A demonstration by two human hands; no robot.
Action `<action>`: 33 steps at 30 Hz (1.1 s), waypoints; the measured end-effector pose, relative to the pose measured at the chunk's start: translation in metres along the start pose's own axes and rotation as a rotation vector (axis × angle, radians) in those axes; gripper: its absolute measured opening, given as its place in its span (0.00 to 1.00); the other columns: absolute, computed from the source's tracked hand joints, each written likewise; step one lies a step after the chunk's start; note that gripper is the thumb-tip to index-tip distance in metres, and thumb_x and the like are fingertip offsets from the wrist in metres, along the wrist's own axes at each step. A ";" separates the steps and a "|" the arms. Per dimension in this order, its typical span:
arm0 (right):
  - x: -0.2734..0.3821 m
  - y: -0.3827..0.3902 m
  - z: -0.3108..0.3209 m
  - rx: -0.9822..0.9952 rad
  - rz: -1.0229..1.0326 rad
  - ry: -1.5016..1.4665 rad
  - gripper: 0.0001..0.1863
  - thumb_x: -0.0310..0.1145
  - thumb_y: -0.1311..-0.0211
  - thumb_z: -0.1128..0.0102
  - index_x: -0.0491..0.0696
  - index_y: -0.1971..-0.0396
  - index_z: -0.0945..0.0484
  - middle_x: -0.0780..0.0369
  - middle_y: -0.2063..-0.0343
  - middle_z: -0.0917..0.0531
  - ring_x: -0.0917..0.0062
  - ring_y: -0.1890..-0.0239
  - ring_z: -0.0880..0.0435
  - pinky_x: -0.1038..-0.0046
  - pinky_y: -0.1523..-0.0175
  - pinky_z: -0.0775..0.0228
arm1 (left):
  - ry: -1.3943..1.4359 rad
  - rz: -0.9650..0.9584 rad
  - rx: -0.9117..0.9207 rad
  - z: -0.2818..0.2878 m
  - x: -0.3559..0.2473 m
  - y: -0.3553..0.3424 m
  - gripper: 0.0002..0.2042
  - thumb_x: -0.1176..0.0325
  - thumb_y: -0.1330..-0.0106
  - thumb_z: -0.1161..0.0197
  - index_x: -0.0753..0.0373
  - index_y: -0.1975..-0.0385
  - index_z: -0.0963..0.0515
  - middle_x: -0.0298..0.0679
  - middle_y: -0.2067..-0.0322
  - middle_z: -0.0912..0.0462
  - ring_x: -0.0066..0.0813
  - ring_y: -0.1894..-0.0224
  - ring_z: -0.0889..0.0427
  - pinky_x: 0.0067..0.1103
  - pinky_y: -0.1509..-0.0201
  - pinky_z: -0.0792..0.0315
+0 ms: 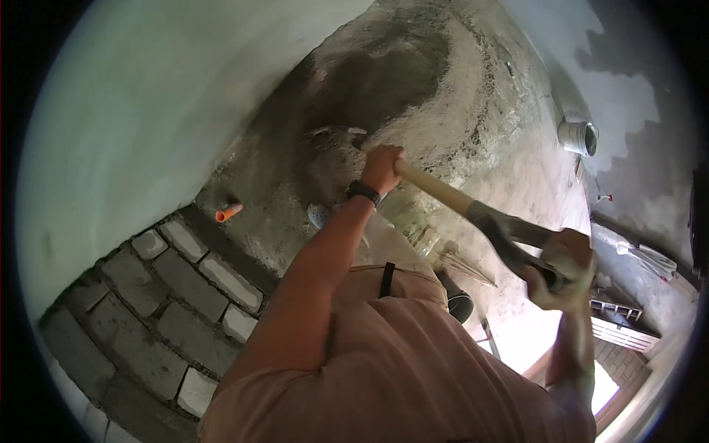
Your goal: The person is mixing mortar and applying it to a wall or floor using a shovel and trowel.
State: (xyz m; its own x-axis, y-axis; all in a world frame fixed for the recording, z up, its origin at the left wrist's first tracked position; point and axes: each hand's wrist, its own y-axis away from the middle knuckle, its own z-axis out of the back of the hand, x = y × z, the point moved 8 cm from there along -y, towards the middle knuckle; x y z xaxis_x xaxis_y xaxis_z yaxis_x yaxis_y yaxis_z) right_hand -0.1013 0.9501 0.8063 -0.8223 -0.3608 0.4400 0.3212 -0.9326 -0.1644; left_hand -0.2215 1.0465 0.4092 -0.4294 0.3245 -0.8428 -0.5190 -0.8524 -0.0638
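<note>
A shovel (pixel 437 190) with a pale wooden shaft and a dark D-shaped handle slants across in front of my body. My left hand (pixel 382 168), a dark watch on its wrist, is wrapped round the lower shaft. Farther up on the right, my right hand (pixel 559 272) is closed on the D-handle, its outline somewhat smeared. The shaft's low end reaches the dark, damp-looking loose material (pixel 377 85) on the floor; I cannot make out the blade clearly. Paler gritty material (pixel 436 122) curves round the dark patch.
An orange pipe stub (pixel 229 213) sticks up near the left wall. A block wall (pixel 140 347) stands at lower left. On the right are a whitish bucket (pixel 577 138), a white crate (pixel 624 336) and a broom-like bundle (pixel 465 266) beside my leg.
</note>
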 end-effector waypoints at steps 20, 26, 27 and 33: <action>-0.081 0.011 0.090 -0.447 -0.391 -0.066 0.13 0.41 0.43 0.32 0.51 0.79 0.23 0.72 0.85 0.29 0.89 0.84 0.34 0.83 0.79 0.45 | 0.040 0.062 -0.082 0.021 -0.037 -0.039 0.10 0.64 0.49 0.33 0.59 0.69 0.21 0.46 0.69 0.18 0.50 0.63 0.19 0.38 0.58 0.26; -0.147 -0.019 0.061 -0.562 -0.702 -0.059 0.11 0.41 0.35 0.40 0.52 0.75 0.20 0.75 0.86 0.32 0.93 0.85 0.40 0.83 0.80 0.55 | -0.147 -0.084 0.049 -0.014 -0.007 -0.210 0.09 0.64 0.42 0.37 0.56 0.64 0.19 0.44 0.66 0.16 0.42 0.64 0.17 0.36 0.60 0.25; -0.163 -0.032 0.025 -0.536 -0.703 -0.007 0.15 0.46 0.37 0.39 0.48 0.69 0.18 0.71 0.82 0.27 0.88 0.82 0.35 0.80 0.76 0.45 | -0.194 -0.026 0.106 -0.017 0.033 -0.214 0.09 0.65 0.40 0.37 0.57 0.62 0.19 0.43 0.65 0.16 0.42 0.63 0.18 0.37 0.58 0.25; -0.181 -0.085 -0.140 -0.210 -0.812 -0.336 0.13 0.41 0.38 0.42 0.45 0.73 0.22 0.71 0.85 0.30 0.87 0.86 0.35 0.79 0.80 0.46 | -0.133 0.147 -0.180 0.001 0.203 -0.108 0.09 0.75 0.41 0.38 0.59 0.61 0.20 0.44 0.63 0.18 0.47 0.58 0.20 0.44 0.55 0.27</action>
State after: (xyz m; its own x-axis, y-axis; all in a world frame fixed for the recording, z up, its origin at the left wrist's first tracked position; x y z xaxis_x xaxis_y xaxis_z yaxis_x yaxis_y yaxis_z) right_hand -0.0452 1.0941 0.6170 -0.5674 0.3998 0.7199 -0.4179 -0.8931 0.1665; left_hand -0.2539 1.2050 0.2454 -0.5898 0.2324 -0.7734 -0.3087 -0.9498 -0.0500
